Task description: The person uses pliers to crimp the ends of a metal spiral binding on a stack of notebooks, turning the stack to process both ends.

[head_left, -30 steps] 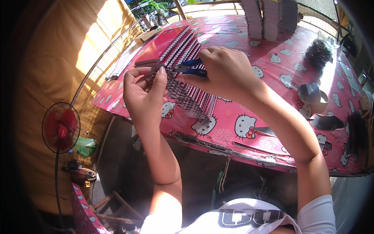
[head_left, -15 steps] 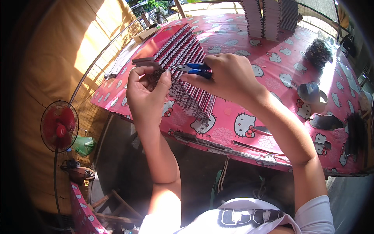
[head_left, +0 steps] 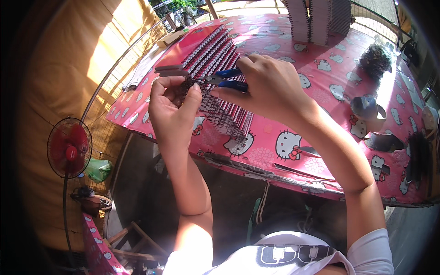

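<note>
Blue-handled pliers [head_left: 229,79] sit in the right hand [head_left: 270,87], fingers wrapped tight round the handles, nose pointing left toward the upper middle of the frame. The tip meets a bit of dark wire binding coil [head_left: 187,85] that the left hand [head_left: 172,110] is pinching between thumb and fingertips, so both hands are closed on something. All of this hangs just above a row of spiral-bound notebooks [head_left: 220,78] fanned out in a diagonal line, red covers with black-and-white coils, lying on the table [head_left: 321,151].

That table has a pink plastic cover printed with white cartoon cat faces and flowers. No readable labels that I can make out; the only package-ish thing is a flat tan cardboard box [head_left: 172,37] at the upper left edge of the table. Tall stacks of bound books [head_left: 316,18] stand at the top centre. A dark tangle of coil scraps [head_left: 376,59] sits upper right, with a roll of tape [head_left: 366,107] below it.

Off the table, a red fan [head_left: 69,147] stands at the left with a green bag [head_left: 98,169] beside it.

Compared with a second ago: hands are in pretty much the same spot over the notebooks, the left one curled in a little closer to the plier tip.
</note>
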Action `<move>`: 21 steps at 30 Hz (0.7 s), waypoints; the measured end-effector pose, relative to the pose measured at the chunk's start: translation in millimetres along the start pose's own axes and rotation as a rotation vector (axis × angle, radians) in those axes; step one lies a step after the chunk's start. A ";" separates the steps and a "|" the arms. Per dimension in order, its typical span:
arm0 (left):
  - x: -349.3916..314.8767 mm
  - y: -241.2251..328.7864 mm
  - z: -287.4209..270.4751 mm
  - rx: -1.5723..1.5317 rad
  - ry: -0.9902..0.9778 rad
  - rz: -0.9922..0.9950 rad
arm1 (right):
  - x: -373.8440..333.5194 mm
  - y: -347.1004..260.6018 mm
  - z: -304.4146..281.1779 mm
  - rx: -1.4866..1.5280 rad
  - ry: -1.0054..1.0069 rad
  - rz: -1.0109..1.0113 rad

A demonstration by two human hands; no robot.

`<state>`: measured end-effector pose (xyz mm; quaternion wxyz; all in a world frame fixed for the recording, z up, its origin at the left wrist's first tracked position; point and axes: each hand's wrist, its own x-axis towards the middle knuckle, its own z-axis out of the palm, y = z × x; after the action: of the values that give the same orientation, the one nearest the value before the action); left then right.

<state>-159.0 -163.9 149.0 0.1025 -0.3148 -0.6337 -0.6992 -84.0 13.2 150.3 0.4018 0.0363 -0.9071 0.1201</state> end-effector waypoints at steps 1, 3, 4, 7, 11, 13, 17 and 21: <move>0.0 -1.6 -0.3 0.008 -0.001 0.001 | 1.2 -1.7 -2.6 -0.004 -0.052 0.023; 0.5 -2.3 -1.1 0.026 -0.002 0.007 | 3.8 -4.4 -7.4 -0.012 -0.151 0.068; 0.2 -0.8 -1.1 0.020 0.002 -0.001 | 2.7 -2.2 -6.3 -0.030 -0.069 0.027; -2.2 1.5 -0.3 0.008 0.012 -0.017 | -1.9 6.8 2.2 -0.078 0.112 -0.076; -2.6 -0.4 0.7 0.003 0.013 -0.002 | -1.9 5.2 4.9 -0.071 0.082 -0.076; -2.7 -0.6 1.5 0.001 0.016 0.002 | -2.0 3.3 3.2 -0.059 0.048 -0.049; -2.9 -1.4 1.9 0.005 0.021 0.000 | -1.8 3.8 3.8 -0.063 0.060 -0.059; -1.1 -4.9 -1.7 0.037 0.021 0.033 | 9.0 -3.3 -7.9 -0.054 -0.377 0.119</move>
<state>-161.3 -165.0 144.3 0.1266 -0.3160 -0.6402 -0.6887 -83.9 12.3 162.6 0.2178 -0.0062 -0.9697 0.1105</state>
